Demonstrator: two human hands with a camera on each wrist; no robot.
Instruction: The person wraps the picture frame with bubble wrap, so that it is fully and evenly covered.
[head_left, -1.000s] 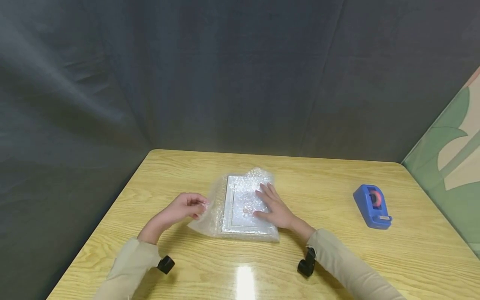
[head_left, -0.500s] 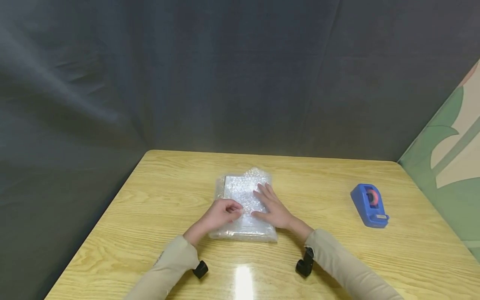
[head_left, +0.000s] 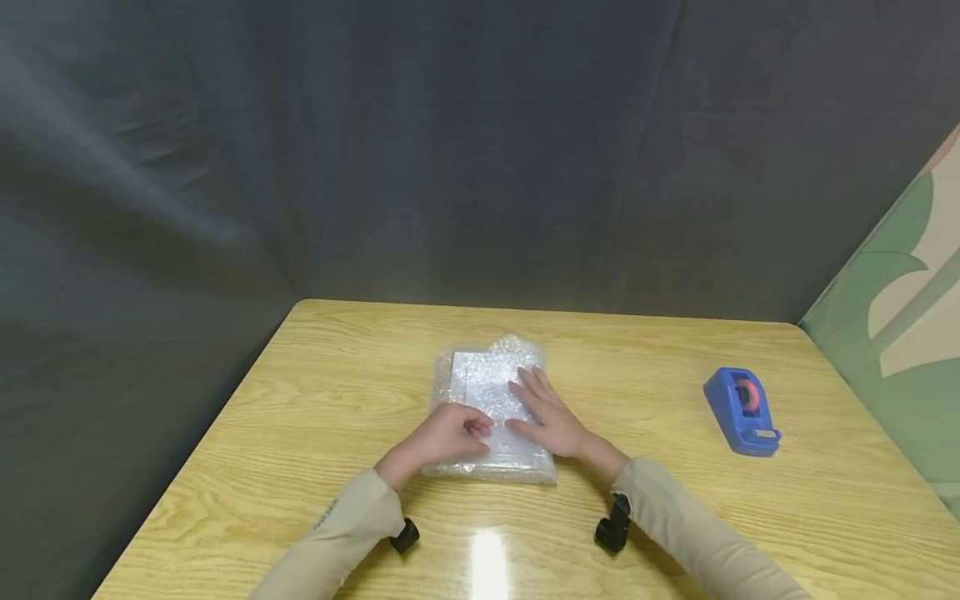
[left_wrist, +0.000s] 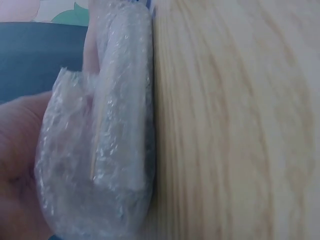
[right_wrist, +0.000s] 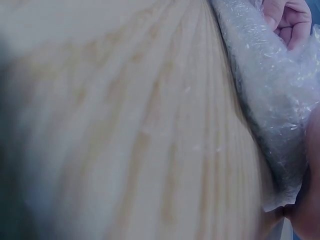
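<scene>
A flat silvery rectangular piece (head_left: 467, 367), bordered like a picture frame, lies under clear bubble wrap (head_left: 513, 343) near the middle of the table. My left hand (head_left: 442, 433) reaches over its left side, fingers curled and pinching the folded-over edge of the wrap. In the left wrist view that flap of bubble wrap (left_wrist: 70, 150) bends up and over the piece's edge, with a gap beneath it. My right hand (head_left: 553, 421) rests on the right side of the package with fingers spread. Those curled left fingers (right_wrist: 295, 25) also show beyond the wrap in the right wrist view.
A blue tape dispenser (head_left: 742, 414) with a pink roll stands on the right of the wooden table (head_left: 637, 358). A dark curtain (head_left: 480, 167) hangs behind the table and along the left. A green-patterned panel (head_left: 900, 292) borders the right side.
My left hand has carried the left flap of bubble wrap rightward over the flat piece, then shifted slightly nearer to me. The right hand has stayed in place on the package.
</scene>
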